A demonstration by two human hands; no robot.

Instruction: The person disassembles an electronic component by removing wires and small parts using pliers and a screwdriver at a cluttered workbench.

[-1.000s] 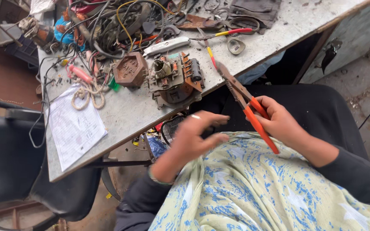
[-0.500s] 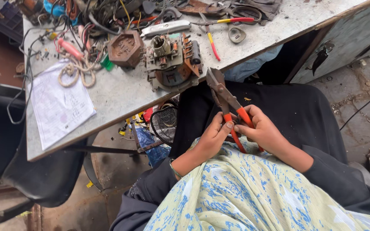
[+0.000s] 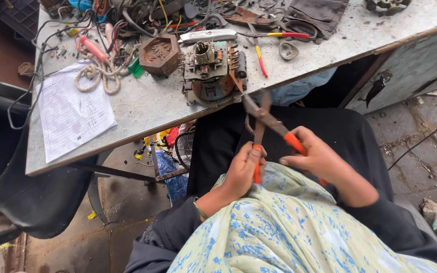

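Nearest the camera, a pale yellow-green cloth with a blue flower print (image 3: 299,232) covers the lap and hides both forearms below the wrists; its lower edge is cut off by the frame.

Just beyond it, the left hand (image 3: 244,169) is closed around one orange handle of a pair of pliers (image 3: 264,121), and the right hand (image 3: 319,159) is clenched around the other orange handle. The handles are spread apart, so the tool forms an X between the two hands, with the rusty metal head pointing away from the body towards the tabletop edge. The lower ends of both handles are hidden inside the fists, and the head is blurred, so whether it touches or grips anything cannot be made out.

Directly past the pliers' head, at the near edge of the grey tabletop (image 3: 142,108), sits a worn electrical assembly (image 3: 211,71) of metal parts and copper-coloured windings. Left of it lies a brown hexagonal block (image 3: 160,53), then a coil of pale rope (image 3: 97,76) and a written sheet of paper (image 3: 72,114). To the right lie a thin red and yellow-handled tool (image 3: 259,53) and a small metal ring piece (image 3: 288,50).

Farthest off, a tangle of wires (image 3: 137,15) and a dark cloth (image 3: 319,12) run out of the top of the frame.
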